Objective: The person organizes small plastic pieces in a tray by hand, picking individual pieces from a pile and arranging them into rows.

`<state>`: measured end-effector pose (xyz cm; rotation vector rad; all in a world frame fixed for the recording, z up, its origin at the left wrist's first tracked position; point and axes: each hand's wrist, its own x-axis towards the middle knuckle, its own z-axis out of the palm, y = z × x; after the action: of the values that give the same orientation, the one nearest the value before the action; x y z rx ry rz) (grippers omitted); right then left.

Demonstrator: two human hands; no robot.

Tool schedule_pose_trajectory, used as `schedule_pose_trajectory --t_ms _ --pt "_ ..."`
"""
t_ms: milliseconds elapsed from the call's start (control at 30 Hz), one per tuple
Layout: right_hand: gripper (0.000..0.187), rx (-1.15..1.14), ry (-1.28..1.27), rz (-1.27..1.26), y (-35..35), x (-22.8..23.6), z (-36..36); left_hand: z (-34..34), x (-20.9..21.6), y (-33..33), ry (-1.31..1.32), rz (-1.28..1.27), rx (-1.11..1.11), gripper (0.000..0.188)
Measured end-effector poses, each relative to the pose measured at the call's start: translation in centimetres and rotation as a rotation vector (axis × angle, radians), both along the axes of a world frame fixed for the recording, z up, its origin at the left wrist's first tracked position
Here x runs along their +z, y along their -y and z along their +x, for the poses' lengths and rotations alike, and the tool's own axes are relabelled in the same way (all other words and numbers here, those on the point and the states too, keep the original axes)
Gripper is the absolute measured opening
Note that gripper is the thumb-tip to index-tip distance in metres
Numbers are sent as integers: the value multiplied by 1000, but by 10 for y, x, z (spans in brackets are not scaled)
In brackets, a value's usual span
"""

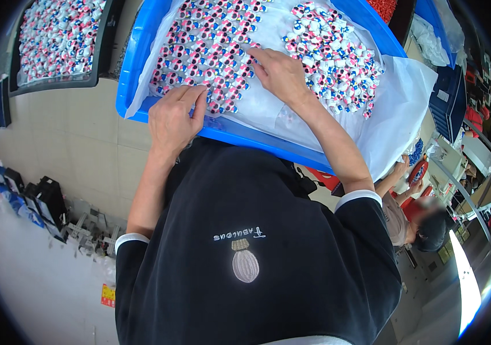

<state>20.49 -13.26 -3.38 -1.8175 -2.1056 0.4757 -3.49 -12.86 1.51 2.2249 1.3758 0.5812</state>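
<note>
Small pink, white and blue figure-shaped pieces with dark round spots (208, 43) lie in neat rows on a white sheet (262, 112) inside a blue tray (127, 86). My left hand (173, 121) is at the near left of these rows, its fingers and thumb pressed together; whatever they grip is hidden. Along the rows' right edge, my right hand (283, 75) bends its fingers down onto the pieces, and I cannot make out what lies between the fingertips. A loose heap of similar pieces (337, 63) fills the tray's right side.
At the upper left, a dark tray (55, 83) holds many more such pieces. The white sheet's loose end (409, 92) hangs over the blue tray's right edge. A co-worker (403, 215) sits at the right with a red object in hand. Boxes and equipment (47, 201) stand at the lower left.
</note>
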Motion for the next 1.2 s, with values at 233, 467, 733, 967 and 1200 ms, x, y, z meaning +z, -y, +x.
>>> schedule_pose_trajectory --t_ms 233,467,733,967,1200 --pt "36 160 159 -28 -2 -2 8 5 4 0 -11 -48 -5 12" --pt "34 -409 -142 203 46 95 88 6 -6 0 -17 -24 -26 11" --pt "35 -1379 170 193 239 43 412 -4 -4 -3 -98 -127 -13 11" --pt "43 -1323 -466 24 315 -122 517 2 -1 -6 -137 -147 9 11" --pt "31 -1245 175 296 210 29 456 8 0 7 -106 -135 118 11"
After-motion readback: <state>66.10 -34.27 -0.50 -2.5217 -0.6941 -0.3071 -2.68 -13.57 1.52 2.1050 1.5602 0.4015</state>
